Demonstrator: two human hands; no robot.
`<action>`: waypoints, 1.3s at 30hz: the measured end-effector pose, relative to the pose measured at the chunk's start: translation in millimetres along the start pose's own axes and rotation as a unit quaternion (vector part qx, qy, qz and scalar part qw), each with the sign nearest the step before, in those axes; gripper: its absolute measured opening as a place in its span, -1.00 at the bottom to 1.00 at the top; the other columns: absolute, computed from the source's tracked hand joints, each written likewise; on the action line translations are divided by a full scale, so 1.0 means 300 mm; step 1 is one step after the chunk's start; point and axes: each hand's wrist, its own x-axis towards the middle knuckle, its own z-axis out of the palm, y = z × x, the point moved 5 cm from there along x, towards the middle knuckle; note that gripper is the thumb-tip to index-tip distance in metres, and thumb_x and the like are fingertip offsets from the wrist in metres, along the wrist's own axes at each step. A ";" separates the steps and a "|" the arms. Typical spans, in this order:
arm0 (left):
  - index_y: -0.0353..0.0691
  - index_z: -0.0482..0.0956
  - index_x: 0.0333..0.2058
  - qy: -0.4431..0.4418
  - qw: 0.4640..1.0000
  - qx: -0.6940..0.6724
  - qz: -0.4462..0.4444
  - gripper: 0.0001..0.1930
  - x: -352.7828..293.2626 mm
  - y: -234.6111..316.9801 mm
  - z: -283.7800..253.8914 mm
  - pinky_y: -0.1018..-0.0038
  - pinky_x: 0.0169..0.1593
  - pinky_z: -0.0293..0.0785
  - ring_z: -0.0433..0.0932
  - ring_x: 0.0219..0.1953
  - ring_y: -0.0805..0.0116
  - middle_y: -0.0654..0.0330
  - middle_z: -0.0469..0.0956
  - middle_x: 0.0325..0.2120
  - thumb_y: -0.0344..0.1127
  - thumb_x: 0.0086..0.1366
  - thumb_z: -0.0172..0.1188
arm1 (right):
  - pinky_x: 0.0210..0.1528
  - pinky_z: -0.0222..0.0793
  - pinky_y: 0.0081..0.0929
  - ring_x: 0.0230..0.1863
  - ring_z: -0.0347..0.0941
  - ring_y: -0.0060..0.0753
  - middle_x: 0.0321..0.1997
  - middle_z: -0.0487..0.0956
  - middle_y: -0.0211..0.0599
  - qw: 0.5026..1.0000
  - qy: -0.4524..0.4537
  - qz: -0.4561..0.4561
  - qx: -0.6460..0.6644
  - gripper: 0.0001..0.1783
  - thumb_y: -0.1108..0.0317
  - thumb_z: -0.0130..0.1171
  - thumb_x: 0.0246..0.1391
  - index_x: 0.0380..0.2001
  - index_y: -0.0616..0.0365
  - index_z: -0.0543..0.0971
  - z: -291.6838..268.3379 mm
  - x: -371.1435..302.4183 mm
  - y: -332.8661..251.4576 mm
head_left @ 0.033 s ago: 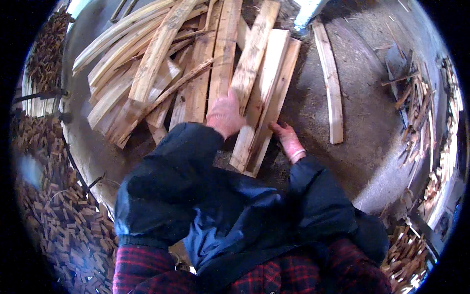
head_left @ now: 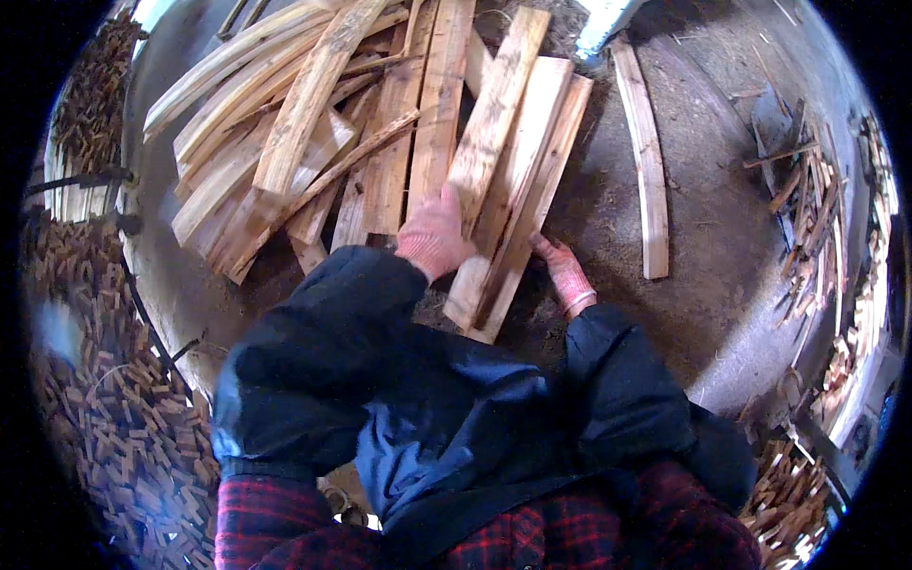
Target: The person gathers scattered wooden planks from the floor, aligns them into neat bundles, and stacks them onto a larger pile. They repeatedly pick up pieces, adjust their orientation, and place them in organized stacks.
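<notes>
My left hand (head_left: 432, 236), in a pink knit glove, is closed at the near end of a knotty wooden plank (head_left: 502, 100). Some of its fingers are hidden. That plank lies slanting over the left side of two paler planks side by side. At the right edge of the outer pale plank (head_left: 543, 204), my right hand (head_left: 566, 275), also in a pink glove, has its fingers closed against the wood. The fingertips are partly out of sight. The planks' near ends point toward my body.
A heap of rough planks and curved slabs (head_left: 237, 142) spreads to the left. One lone slat (head_left: 644, 161) lies on the dirt floor at the right. Splintered scraps (head_left: 807, 209) are piled at the far right, and many small wood blocks (head_left: 123, 427) fill the left side.
The knotty plank at my left hand has shifted slightly nearer and to the right. Both hands keep almost the same places.
</notes>
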 end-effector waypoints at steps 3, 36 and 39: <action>-0.31 0.24 0.10 -0.113 0.992 0.032 0.035 -0.17 -0.108 -0.088 0.092 0.18 0.06 0.43 0.48 -0.01 -0.10 -0.20 0.47 -0.11 0.00 -0.08 0.38 | 0.09 0.29 -0.47 -0.05 0.46 -0.34 -0.05 0.57 -0.17 0.986 -0.113 -0.111 0.041 -0.24 -0.03 0.34 -0.07 0.04 0.37 0.42 0.175 -0.045 -0.053; -0.06 0.29 0.13 0.172 0.972 0.023 -0.156 -0.36 0.056 -0.435 -0.192 0.11 0.12 0.32 0.37 0.10 -0.04 -0.03 0.35 0.09 0.00 0.09 0.24 | 0.25 0.09 -0.05 0.29 0.10 0.16 0.29 0.19 0.08 0.822 0.123 -0.302 -0.468 0.07 -0.14 0.38 -0.29 0.24 0.12 0.15 0.496 -0.308 -0.477; -0.11 0.38 0.02 0.224 0.965 0.003 -0.135 -0.47 0.061 -0.524 -0.181 0.13 0.01 0.40 0.49 -0.03 -0.05 -0.04 0.49 -0.10 -0.01 0.12 0.22 | 0.33 -0.07 -0.01 0.33 0.02 0.20 0.35 0.10 0.08 0.836 0.100 -0.313 -0.439 0.09 -0.15 0.36 -0.26 0.28 0.10 0.12 0.528 -0.319 -0.444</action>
